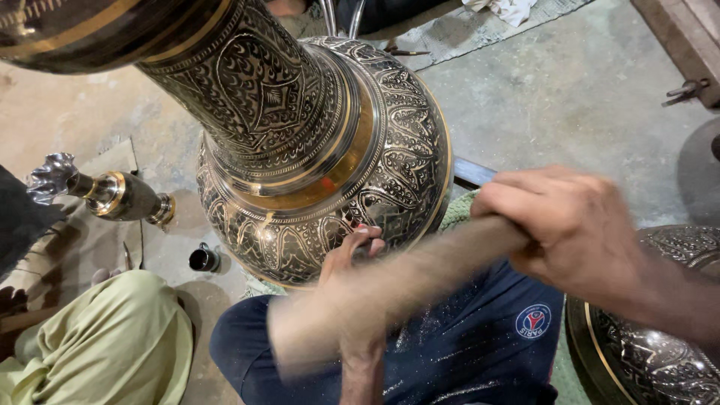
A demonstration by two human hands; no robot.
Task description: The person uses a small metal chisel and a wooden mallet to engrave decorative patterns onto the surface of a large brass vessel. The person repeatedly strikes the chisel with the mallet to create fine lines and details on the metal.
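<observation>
A large engraved brass vase [300,135] with dark patterned bands and a polished gold ring stands on the floor in front of me. My left hand [352,255] presses a small tool against its lower belly; the tool is mostly hidden by the fingers. My right hand [570,225] grips the end of a wooden mallet [375,292], which is blurred with motion and crosses over my left wrist. My knees in dark blue shorts [465,337] sit under both hands.
A small brass stand piece [112,195] and a small dark cup [202,259] lie on the floor at left. Another person's leg in pale green cloth [112,345] is at the lower left. A second engraved brass vessel [652,330] sits at the lower right.
</observation>
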